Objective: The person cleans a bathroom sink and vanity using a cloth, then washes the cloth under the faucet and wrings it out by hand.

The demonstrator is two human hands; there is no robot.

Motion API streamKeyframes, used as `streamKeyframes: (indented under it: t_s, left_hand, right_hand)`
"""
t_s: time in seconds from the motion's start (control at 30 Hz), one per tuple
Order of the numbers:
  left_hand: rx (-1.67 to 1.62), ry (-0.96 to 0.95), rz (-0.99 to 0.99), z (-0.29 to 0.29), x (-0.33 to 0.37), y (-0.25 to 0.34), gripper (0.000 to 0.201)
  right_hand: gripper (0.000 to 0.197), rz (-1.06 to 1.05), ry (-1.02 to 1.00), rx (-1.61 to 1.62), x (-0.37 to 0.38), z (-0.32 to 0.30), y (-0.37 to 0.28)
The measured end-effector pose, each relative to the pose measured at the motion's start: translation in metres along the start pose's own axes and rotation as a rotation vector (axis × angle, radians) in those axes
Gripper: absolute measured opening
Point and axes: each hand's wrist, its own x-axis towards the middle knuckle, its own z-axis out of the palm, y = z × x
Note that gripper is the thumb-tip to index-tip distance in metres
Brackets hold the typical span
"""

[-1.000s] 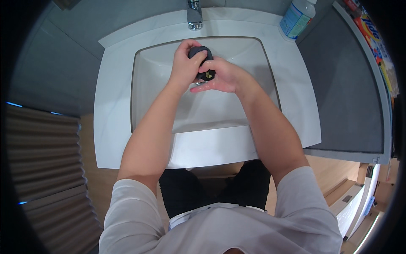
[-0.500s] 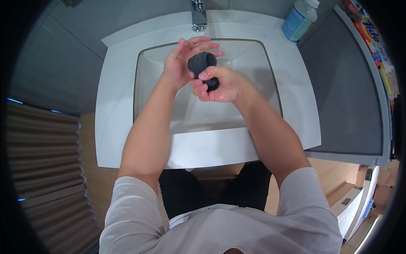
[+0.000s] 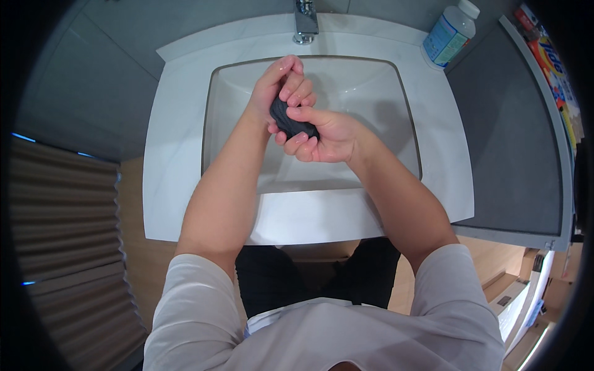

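Note:
Over the white sink basin, both my hands hold a small, bunched-up dark grey cloth. My left hand has its fingers curled over the far end of the cloth. Around the near end, my right hand is closed, thumb pressed on top. The skin of both hands looks wet. What kind of cloth article it is does not show, since it is crumpled and partly hidden by my fingers. A chrome faucet stands beyond my hands at the back of the sink; no running water shows beneath it.
A white-capped bottle with a blue label stands at the counter's back right corner. Right of the white counter is a grey panel with colourful packages beyond it. A brown pleated curtain hangs at left.
My left hand, spread with fingers stretched out half a second ago, has closed round the cloth's far end. The cloth is now squeezed into a longer shape between both hands.

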Motion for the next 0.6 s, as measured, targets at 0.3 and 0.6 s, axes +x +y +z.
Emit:
streamKeyframes:
  t_s: [0.3, 0.6]
  left_hand:
    - [0.155, 0.268, -0.097, 0.026, 0.005, 0.013, 0.046]
    - [0.381, 0.944, -0.13, 0.026, 0.012, -0.005, 0.04]
  right_hand:
    - [0.023, -0.052, 0.289, -0.133, 0.004, 0.005, 0.008]
    - [0.017, -0.126, 0.76, -0.754, 0.021, -0.007, -0.001]
